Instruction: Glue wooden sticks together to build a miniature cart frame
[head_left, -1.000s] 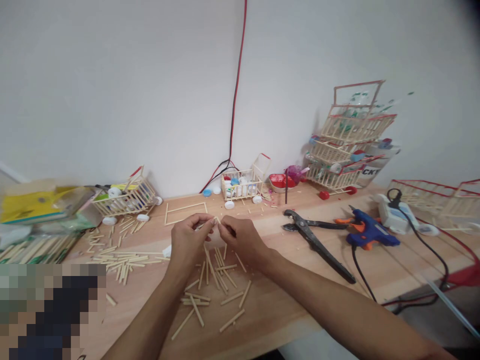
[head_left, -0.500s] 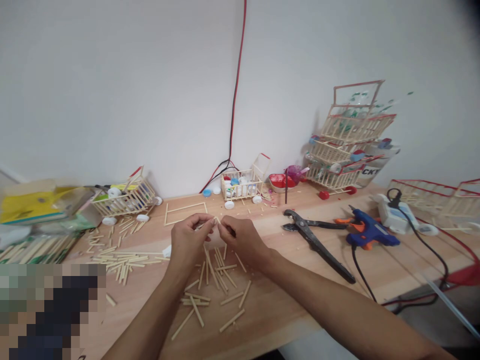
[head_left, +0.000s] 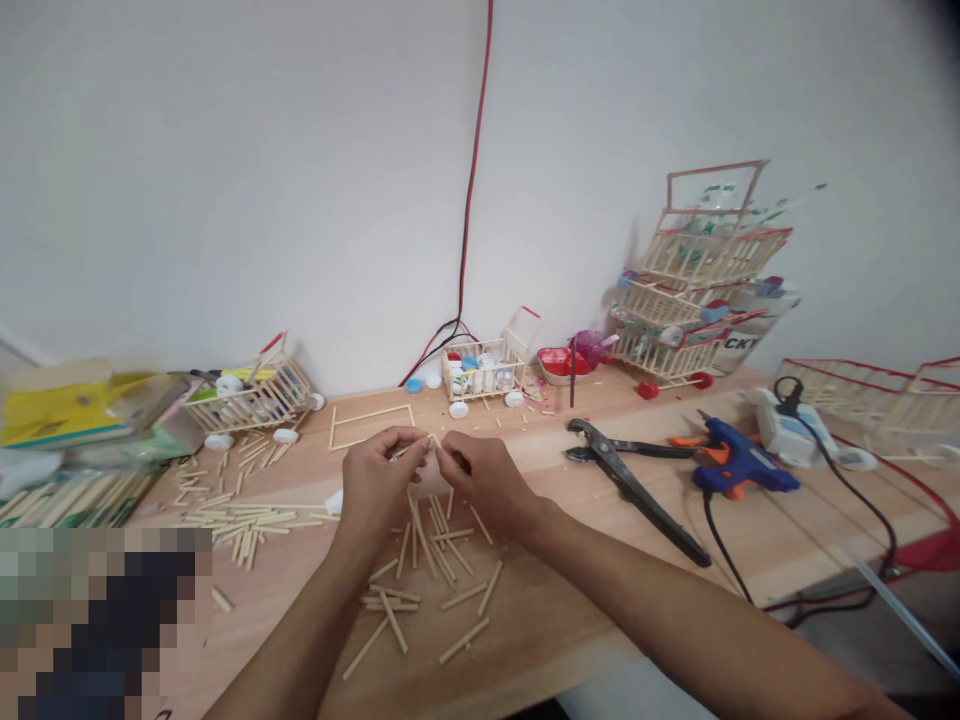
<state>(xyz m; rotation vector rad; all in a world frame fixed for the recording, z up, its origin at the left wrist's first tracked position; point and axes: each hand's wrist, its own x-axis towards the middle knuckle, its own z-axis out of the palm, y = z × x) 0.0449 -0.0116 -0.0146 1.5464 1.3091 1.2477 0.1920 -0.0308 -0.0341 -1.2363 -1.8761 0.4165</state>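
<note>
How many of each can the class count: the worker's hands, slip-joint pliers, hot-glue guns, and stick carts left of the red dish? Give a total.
Left hand and right hand: 2
Slip-joint pliers: 1
Hot-glue gun: 1
Stick carts left of the red dish: 2
Total: 6

A plain, pale grey wall (head_left: 300, 180) fills the background — a thin red-and-black cable (head_left: 471, 190) runs down it. Against it stands a light wooden table (head_left: 525, 640) with streaky grain. The light is soft — dimmer below the table's right side.
</note>
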